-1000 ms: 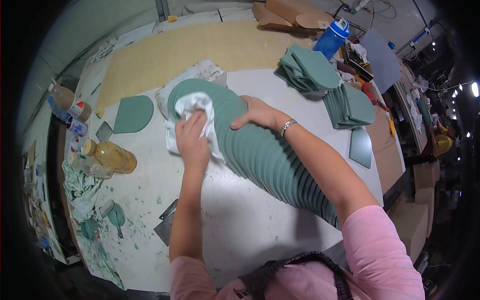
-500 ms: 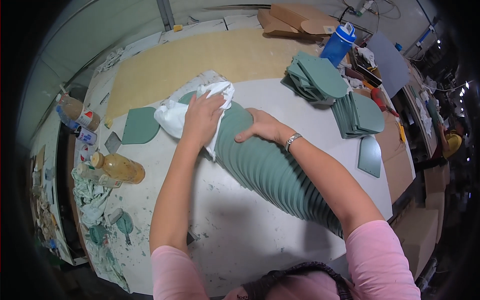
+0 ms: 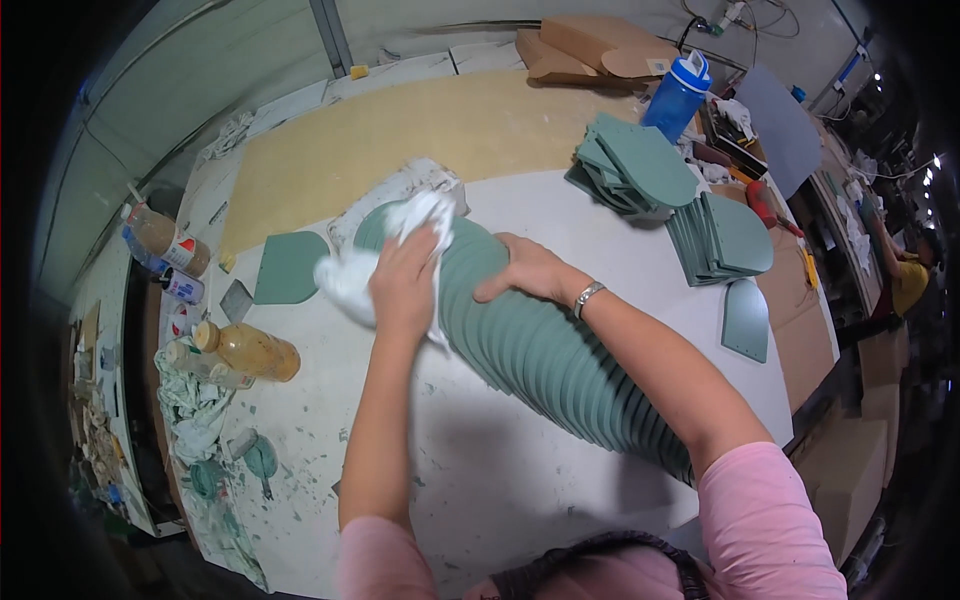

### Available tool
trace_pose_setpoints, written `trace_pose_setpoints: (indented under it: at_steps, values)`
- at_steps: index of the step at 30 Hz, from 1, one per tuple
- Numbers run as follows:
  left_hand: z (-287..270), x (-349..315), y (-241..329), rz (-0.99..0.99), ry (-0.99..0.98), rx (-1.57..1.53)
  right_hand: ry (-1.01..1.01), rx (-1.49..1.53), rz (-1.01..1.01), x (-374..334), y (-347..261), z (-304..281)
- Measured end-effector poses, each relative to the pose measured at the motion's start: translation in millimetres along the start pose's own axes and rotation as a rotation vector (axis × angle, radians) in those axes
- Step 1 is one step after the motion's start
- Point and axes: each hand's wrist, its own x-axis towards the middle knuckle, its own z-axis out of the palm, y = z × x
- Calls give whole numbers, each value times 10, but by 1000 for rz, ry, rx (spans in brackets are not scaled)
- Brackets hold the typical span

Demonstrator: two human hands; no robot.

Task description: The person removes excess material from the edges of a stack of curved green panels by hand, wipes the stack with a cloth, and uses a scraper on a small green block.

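A long row of green round-ended panels [image 3: 545, 365] lies fanned and overlapping across the white table, slanting from upper left to lower right. My left hand [image 3: 403, 285] is closed on a white cloth [image 3: 425, 212], pressing it against the faces at the upper-left end; part of the cloth is blurred. My right hand [image 3: 535, 270] grips the far edge of the row, thumb on the panel faces and fingertips partly hidden behind the edge. A stained whitish block [image 3: 440, 180] sits behind the upper-left end. One loose green panel [image 3: 290, 268] lies to the left.
Stacks of similar green panels [image 3: 640, 165] [image 3: 725, 235] stand at the right, beside a blue bottle [image 3: 677, 97]. A single panel [image 3: 745, 320] lies nearer. At left are a yellowish bottle [image 3: 250, 352] and stained rags [image 3: 190, 405]. A cardboard box [image 3: 600, 50] sits at the back.
My left hand and the cloth have shifted slightly down across the end panels, and the cloth has bunched differently. The right hand keeps its place on the row. The whole view has tilted slightly.
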Motion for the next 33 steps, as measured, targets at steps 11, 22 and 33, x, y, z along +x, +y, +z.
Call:
trace_pose_setpoints:
  at_steps: [11,22,33]
  values:
    - [-435,1062,-409,25,-283,162,-19,-33,-12,22,-128,85]
    - [-761,763,-744,-374,-241,179,32,-100,29,-82,-106,-13]
    - [-684,870,-981,-356,-330,197,34,-72,13,-49,-76,-31]
